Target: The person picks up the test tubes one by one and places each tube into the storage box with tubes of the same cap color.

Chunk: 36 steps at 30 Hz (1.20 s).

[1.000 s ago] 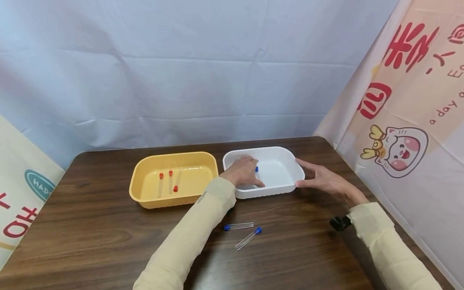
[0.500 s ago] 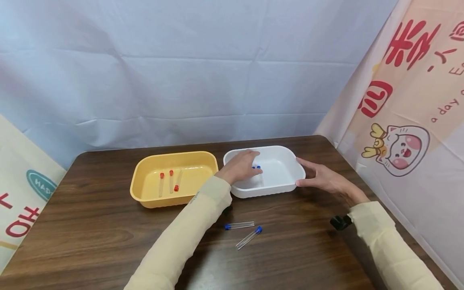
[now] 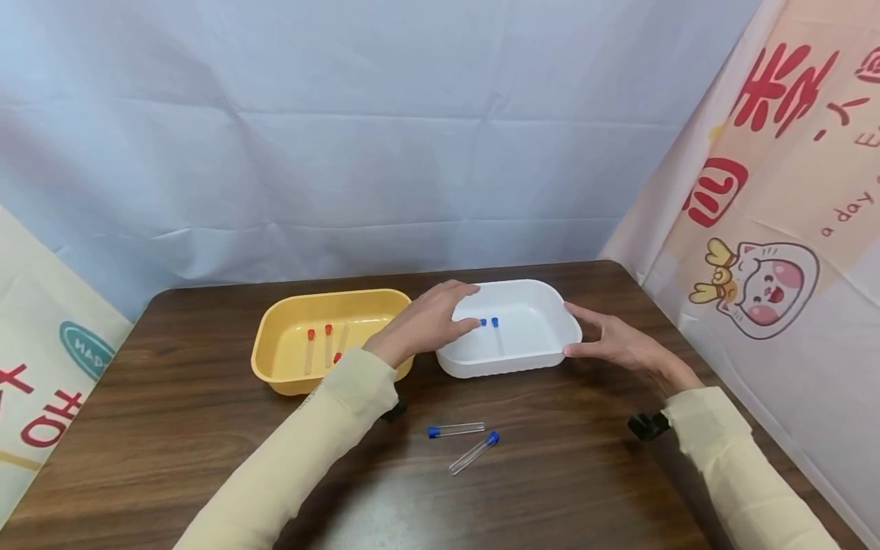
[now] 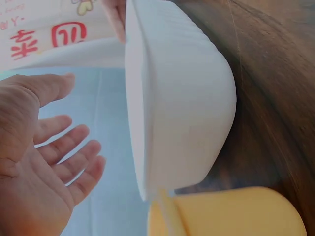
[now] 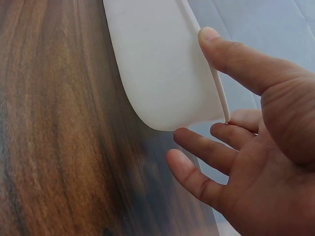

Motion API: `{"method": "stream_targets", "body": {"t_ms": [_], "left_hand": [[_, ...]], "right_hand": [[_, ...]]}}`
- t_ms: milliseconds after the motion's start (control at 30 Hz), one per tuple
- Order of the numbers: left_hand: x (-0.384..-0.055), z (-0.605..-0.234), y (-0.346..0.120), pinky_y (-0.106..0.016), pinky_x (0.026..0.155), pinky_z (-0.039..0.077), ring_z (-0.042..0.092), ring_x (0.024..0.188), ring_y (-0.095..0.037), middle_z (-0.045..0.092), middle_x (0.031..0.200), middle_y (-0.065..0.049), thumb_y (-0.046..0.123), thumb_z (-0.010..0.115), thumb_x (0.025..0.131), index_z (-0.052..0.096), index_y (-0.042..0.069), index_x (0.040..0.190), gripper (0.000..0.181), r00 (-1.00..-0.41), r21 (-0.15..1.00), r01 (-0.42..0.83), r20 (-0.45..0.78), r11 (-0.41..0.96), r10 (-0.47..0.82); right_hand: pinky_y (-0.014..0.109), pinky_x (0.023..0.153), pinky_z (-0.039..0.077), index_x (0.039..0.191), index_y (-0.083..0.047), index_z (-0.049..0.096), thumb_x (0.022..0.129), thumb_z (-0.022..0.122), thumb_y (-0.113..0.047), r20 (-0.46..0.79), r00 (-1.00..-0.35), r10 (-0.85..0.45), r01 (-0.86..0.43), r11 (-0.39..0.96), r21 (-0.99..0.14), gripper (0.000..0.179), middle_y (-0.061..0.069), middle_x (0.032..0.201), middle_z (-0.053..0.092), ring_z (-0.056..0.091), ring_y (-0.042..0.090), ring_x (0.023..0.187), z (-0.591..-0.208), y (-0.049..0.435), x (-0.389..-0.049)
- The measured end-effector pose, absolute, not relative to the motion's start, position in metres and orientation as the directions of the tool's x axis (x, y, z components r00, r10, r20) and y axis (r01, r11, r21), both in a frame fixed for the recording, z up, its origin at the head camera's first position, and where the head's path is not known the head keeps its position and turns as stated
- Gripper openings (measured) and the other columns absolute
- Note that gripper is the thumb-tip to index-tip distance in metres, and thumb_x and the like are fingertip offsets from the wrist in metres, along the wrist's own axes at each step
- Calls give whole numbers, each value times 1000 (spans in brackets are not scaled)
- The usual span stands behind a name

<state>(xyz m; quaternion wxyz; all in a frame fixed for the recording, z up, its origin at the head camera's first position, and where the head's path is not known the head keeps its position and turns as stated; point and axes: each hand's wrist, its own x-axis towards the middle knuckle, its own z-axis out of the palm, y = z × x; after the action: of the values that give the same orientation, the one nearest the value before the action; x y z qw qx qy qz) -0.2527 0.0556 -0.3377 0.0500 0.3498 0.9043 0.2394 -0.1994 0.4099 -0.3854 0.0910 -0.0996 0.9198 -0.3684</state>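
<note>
White tray [image 3: 532,332] on a wooden tabletop [image 3: 564,458], left hand [image 3: 428,319] loosely spread near its rim, right hand [image 3: 615,342] spread wide, touching its end, pale cloth [image 3: 385,168] behind.

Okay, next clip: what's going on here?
A person's left hand hovers empty near the left end of the rounded white plastic tray; the right hand touches its right end. Two clear blue-capped tubes show inside, two more on the dark brown table. Three clear red-capped tubes lie in the rounded yellow plastic tray.
</note>
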Motion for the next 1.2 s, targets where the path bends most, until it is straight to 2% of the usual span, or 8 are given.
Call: {"method": "stream_targets", "body": {"t_ms": [133, 300, 500, 700, 1100, 1200], "left_hand": [[-244, -334, 42, -40, 116, 39, 47, 140, -23, 50, 154, -7, 36, 69, 101, 49, 14, 154, 61, -741, 477, 622, 101, 621, 664], [-228, -331, 29, -37, 107, 48, 58, 126, -20, 56, 147, -4, 33, 71, 100, 52, 15, 152, 58, -721, 492, 641, 126, 588, 681], [-208, -334, 18, -35, 97, 53, 65, 114, -19, 64, 138, -4, 28, 72, 100, 59, 13, 145, 50, -657, 471, 708, 168, 526, 735], [-194, -341, 9, -34, 99, 52, 66, 113, -17, 63, 141, -4, 28, 71, 100, 62, 12, 142, 46, -617, 446, 739, 147, 505, 773], [-179, -360, -6, -38, 108, 47, 59, 127, -17, 64, 139, -3, 27, 72, 100, 66, 12, 138, 42, -601, 454, 739, 110, 498, 792], [-177, -366, -9, -37, 107, 47, 60, 125, -15, 65, 137, -2, 25, 71, 100, 66, 12, 138, 40, -593, 466, 737, 100, 489, 799]], "right_hand": [[73, 112, 27, 164, -3, 24, 91, 82, -30, -93, -965, -247, -117, 717, -687, 97, 29, 163, 29, 29, 50, 148, -386, 410, -200], [74, 111, 27, 164, -4, 24, 91, 82, -30, -94, -965, -244, -115, 720, -685, 96, 29, 163, 29, 28, 50, 148, -386, 410, -201], [77, 110, 26, 164, -5, 24, 92, 81, -31, -100, -964, -248, -116, 725, -678, 96, 29, 163, 28, 27, 51, 148, -386, 410, -201], [77, 110, 25, 165, -6, 23, 92, 80, -33, -96, -963, -252, -122, 725, -678, 96, 28, 164, 27, 26, 51, 148, -385, 410, -200], [73, 111, 27, 164, -5, 23, 92, 81, -29, -82, -960, -269, -137, 702, -699, 95, 28, 164, 28, 28, 48, 148, -385, 410, -200], [73, 111, 27, 164, -4, 24, 92, 81, -29, -81, -960, -269, -138, 702, -698, 95, 28, 163, 29, 28, 48, 148, -384, 409, -200]]}}
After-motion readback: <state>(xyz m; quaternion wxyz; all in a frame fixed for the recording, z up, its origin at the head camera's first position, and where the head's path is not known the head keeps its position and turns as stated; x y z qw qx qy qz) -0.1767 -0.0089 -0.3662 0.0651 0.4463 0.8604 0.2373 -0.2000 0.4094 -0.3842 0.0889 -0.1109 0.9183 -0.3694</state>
